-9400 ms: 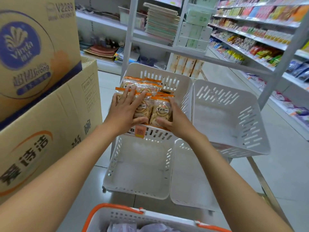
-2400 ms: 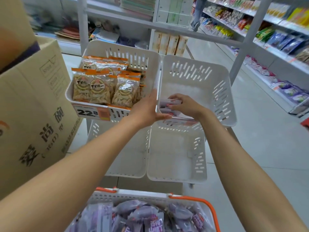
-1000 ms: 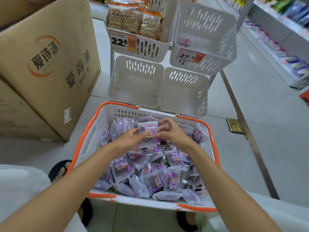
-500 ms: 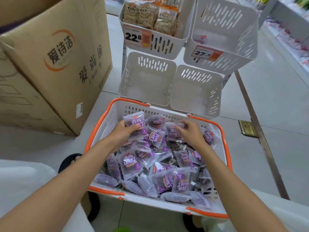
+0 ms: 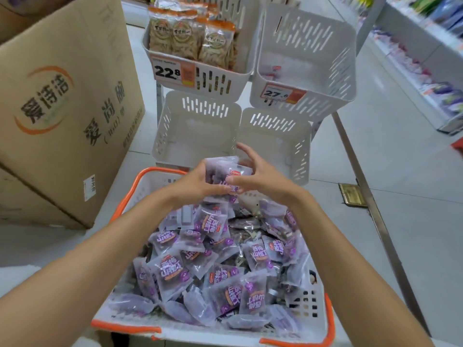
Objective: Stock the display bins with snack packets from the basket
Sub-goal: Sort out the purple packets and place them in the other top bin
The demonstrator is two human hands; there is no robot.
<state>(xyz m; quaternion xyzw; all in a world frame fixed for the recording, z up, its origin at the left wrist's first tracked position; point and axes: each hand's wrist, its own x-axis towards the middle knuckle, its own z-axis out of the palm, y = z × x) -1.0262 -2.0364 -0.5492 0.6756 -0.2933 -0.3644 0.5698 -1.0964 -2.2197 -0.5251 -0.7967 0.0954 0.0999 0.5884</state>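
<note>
Floor of pale glossy tiles [image 5: 400, 171] fills the shop aisle, crossed on the right by a dark metal strip [image 5: 375, 221] with a small brass plate [image 5: 352, 195] beside it. Blurred store shelving [image 5: 426, 58] runs along the right edge; its goods cannot be read. A big brown cardboard carton printed with orange and grey characters [image 5: 62, 108] stands on the left, cut off by the frame.

Ahead stand four white slotted plastic display bins. The upper left bin [image 5: 220, 83] holds clear orange-topped snack bags [image 5: 188, 33] and bears a price tag reading 22.8 [image 5: 167, 71]. The upper right bin [image 5: 325, 101] has a tag reading 27.6 [image 5: 275, 93] and something small and pale inside, too faint to name. The lower left bin [image 5: 195, 128] and lower right bin [image 5: 275, 136] sit below, side by side.

Nearest the camera, a white plastic basket with an orange rim [image 5: 304, 304] is heaped with frosted purple snack packets [image 5: 172, 269]; its near edge is cut off.

Above the basket's far end, both hands meet around a small stack of purple packets [image 5: 225, 171]. The left hand [image 5: 193, 184] grips it from the left; the right hand [image 5: 260, 179] clasps it with the thumb across the front, one finger sticking up. The count in the stack is unclear.
</note>
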